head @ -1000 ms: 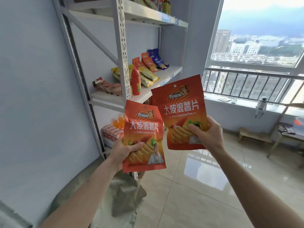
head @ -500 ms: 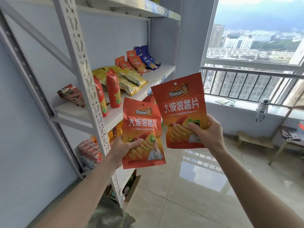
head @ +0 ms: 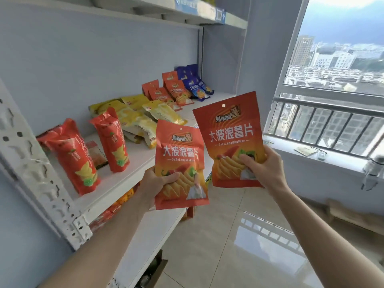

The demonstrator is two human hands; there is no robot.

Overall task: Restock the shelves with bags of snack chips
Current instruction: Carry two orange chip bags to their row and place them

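Two orange chip bags are up in front of you, the left hand (head: pixel 154 183) gripping the nearer bag (head: pixel 180 163) by its lower edge, the right hand (head: pixel 265 169) pinching the larger-looking bag (head: pixel 228 138) the same way. Carry both to the matching orange bags (head: pixel 170 90) at the far end of the white shelf (head: pixel 133 163) and stand them upright. Red bags (head: pixel 72 154) and yellow bags (head: pixel 141 117) crowd the near left, with the window (head: pixel 336 65) on your right.

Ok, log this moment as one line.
left hand: holds orange chip bag | right hand: holds second orange bag | shelf: not yet reached
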